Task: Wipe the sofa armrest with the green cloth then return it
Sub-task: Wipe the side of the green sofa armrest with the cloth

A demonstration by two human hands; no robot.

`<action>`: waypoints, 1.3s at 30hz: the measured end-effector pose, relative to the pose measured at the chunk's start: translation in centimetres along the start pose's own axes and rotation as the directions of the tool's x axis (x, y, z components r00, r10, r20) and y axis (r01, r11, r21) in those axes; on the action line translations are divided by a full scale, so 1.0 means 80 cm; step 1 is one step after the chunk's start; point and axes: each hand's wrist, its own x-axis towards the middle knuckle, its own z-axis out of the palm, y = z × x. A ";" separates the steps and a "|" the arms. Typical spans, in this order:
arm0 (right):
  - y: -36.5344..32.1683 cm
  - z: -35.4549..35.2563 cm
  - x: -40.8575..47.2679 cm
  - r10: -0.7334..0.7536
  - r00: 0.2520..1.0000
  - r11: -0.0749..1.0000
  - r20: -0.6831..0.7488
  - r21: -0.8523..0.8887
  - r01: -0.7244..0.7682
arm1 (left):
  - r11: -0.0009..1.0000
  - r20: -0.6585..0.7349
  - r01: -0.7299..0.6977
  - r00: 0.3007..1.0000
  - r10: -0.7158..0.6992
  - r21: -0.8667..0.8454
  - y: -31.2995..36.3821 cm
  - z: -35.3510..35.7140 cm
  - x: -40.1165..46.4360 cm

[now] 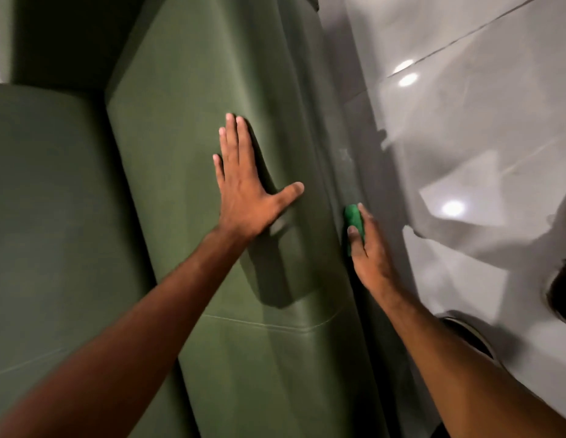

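The olive-green sofa armrest point(193, 128) runs from the bottom middle up to the top of the head view. My left hand point(243, 184) lies flat on its top, fingers spread, holding nothing. My right hand point(368, 248) presses a bunched bright green cloth point(353, 218) against the armrest's outer side, low near the floor. Only a small part of the cloth shows past my thumb and fingers.
The sofa seat cushion point(54, 200) lies to the left of the armrest, with the backrest point(63, 36) above it. Glossy grey floor tiles point(481, 137) with light reflections fill the right side. A dark rounded object point(561, 295) sits at the right edge.
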 end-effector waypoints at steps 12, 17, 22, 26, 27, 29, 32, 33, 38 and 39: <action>0.012 -0.011 -0.021 0.118 0.992 0.992 0.049 -0.059 -0.115 | 0.998 -0.081 0.039 0.996 -0.035 0.047 0.019 -0.006 0.045; -0.009 0.006 0.037 -0.088 0.995 0.995 0.040 -0.039 0.090 | 0.998 -0.107 0.032 0.994 -0.026 0.061 0.015 0.002 0.046; 0.018 0.003 0.092 0.054 0.998 0.998 -0.028 -0.025 -0.054 | 0.998 -0.158 0.039 0.987 -0.030 0.050 0.015 0.010 0.047; 0.023 0.001 0.042 0.162 0.987 0.987 -0.013 0.009 -0.162 | 0.997 -0.162 0.044 0.986 -0.034 0.058 0.015 0.010 0.048; 0.019 -0.001 0.017 0.185 0.983 0.983 -0.008 0.006 -0.185 | 0.997 -0.157 0.042 0.987 -0.032 0.060 0.016 0.010 0.048; 0.008 -0.002 -0.024 0.157 0.988 0.988 0.008 -0.012 -0.157 | 0.997 -0.155 0.041 0.987 -0.031 0.063 0.017 0.008 0.047; -0.007 0.003 -0.024 0.018 1.000 0.996 0.013 -0.091 -0.017 | 0.997 -0.152 0.050 0.988 -0.040 0.062 0.018 0.009 0.048; -0.010 0.006 -0.010 -0.015 1.000 0.994 0.008 -0.105 0.016 | 0.997 -0.149 0.046 0.988 -0.037 0.058 0.018 0.009 0.047; 0.010 0.016 0.079 -0.001 1.000 0.997 -0.018 -0.083 0.000 | 0.998 -0.186 0.032 0.982 -0.022 0.050 0.012 0.014 0.051; 0.022 0.013 0.093 0.039 0.999 0.997 -0.022 -0.068 -0.041 | 0.998 -0.195 0.032 0.980 -0.022 0.048 0.011 0.017 0.051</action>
